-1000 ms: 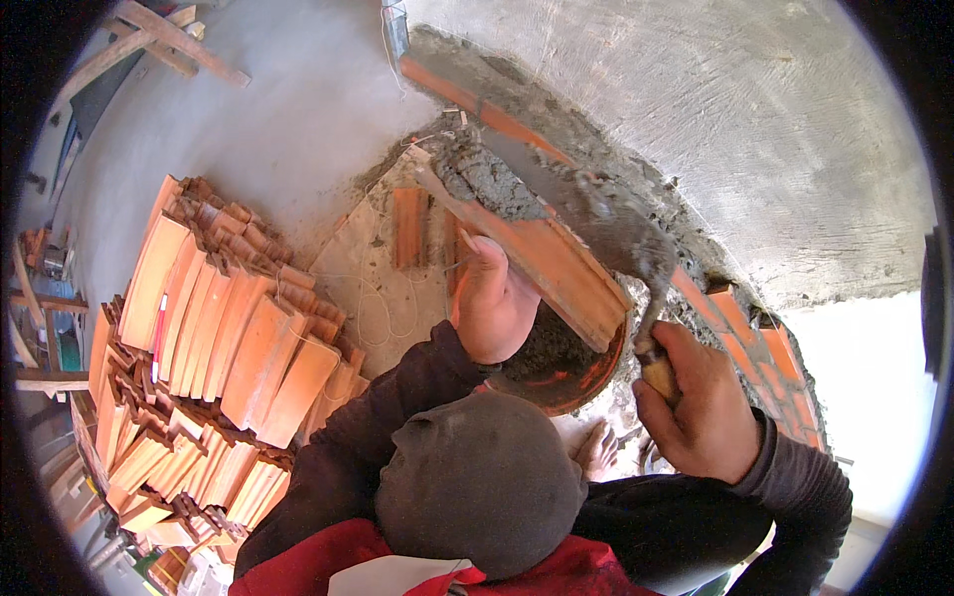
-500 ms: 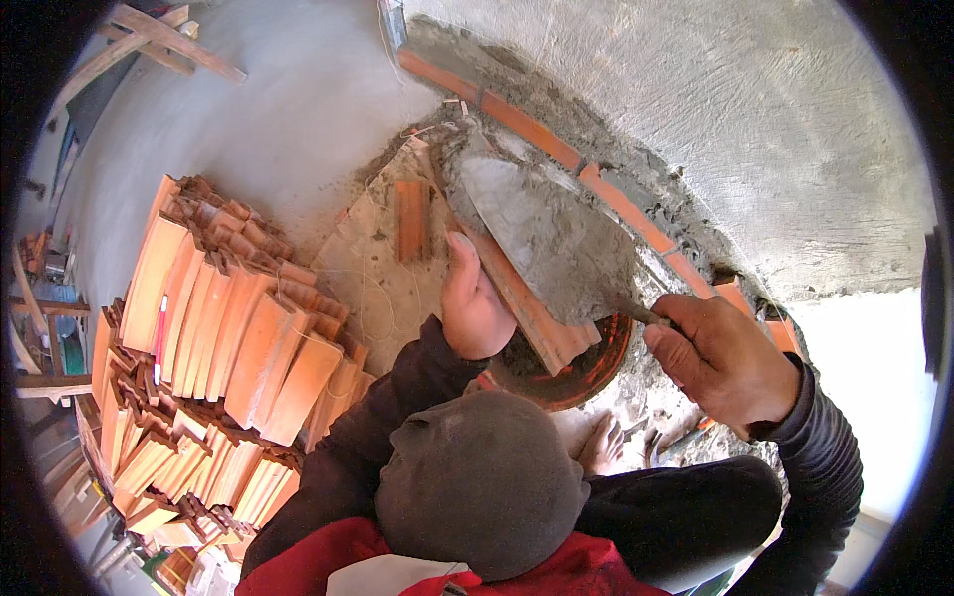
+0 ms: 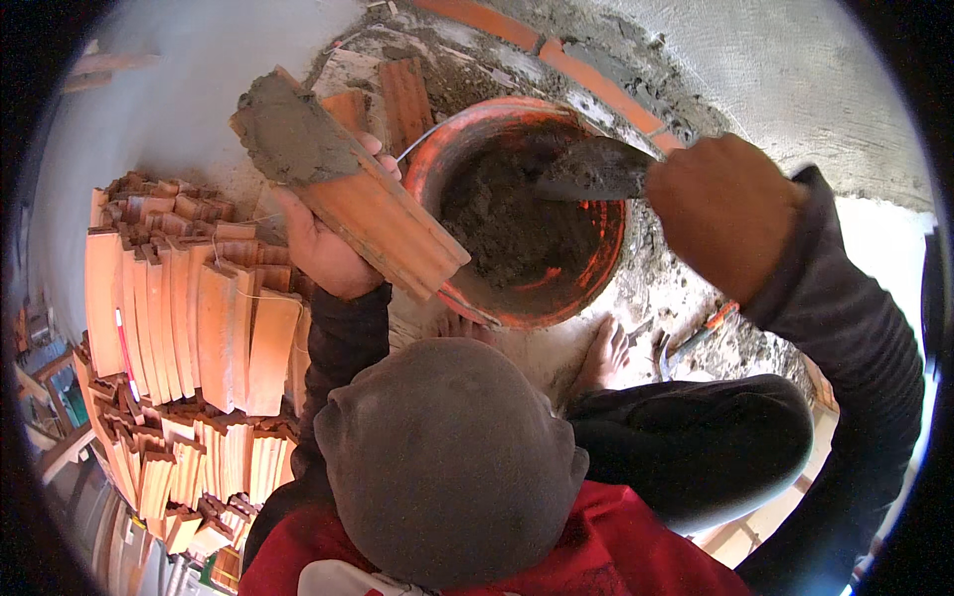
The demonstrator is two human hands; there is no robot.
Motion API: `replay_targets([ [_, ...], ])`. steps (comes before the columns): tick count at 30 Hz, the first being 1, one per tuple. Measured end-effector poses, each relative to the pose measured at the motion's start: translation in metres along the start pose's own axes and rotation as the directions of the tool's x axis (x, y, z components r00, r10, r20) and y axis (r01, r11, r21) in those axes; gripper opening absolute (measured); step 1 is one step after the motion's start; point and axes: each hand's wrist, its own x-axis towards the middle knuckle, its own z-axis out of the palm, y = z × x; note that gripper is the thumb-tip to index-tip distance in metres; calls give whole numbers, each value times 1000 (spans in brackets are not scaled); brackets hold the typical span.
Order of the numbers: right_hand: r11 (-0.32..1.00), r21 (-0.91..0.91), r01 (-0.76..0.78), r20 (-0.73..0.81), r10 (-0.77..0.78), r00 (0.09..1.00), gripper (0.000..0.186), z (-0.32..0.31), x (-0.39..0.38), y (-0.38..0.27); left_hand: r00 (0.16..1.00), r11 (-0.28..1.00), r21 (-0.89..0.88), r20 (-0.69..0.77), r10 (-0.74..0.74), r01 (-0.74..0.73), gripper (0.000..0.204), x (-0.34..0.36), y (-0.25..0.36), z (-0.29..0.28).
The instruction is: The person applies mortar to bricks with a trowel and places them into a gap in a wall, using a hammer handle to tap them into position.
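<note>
My left hand [image 3: 330, 250] grips a long, ridged terracotta tile [image 3: 393, 230], tilted beside the bucket. Grey mortar [image 3: 298, 137] coats the tile's far end; its near end is bare. Closed round a trowel's handle, my right hand [image 3: 723, 214] is at the right rim of the orange bucket [image 3: 429, 164]. The trowel's mortar-smeared blade [image 3: 594, 171] reaches over the rim into the bucket, above or against the wet mortar [image 3: 517, 233]; I cannot tell which. My fingers hide the handle.
Stacked terracotta tiles [image 3: 179, 318] stand at the left. More tile pieces [image 3: 405, 99] lie behind the bucket. A row of laid tiles [image 3: 601, 81] follows the wall's foot at the back. Near my bare foot [image 3: 601, 356] lies an orange-handled tool [image 3: 701, 333].
My left hand has brought the tile up and leftward, showing its mortar-covered face. The trowel has left the tile and is over the bucket, which is now more exposed. The whole view has shifted.
</note>
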Motion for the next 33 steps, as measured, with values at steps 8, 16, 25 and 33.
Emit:
replay_targets([
  [8, 991, 120, 57, 492, -109, 864, 15, 1, 48, -14, 987, 987, -24, 36, 158, -157, 74, 0, -23, -5],
  [16, 827, 494, 267, 361, -474, 803, 20, 79, 42, -23, 943, 937, 113, -2, 332, -330, 73, 3, -31, -4],
  [25, 513, 857, -53, 193, -223, 955, 28, 105, 1, -27, 974, 976, 26, -57, 219, -218, 73, 4, -11, -1],
  [33, 351, 877, -328, 326, 65, 943, 28, 54, -55, 11, 857, 893, 233, -270, 439, -384, 70, 25, 24, 29],
])
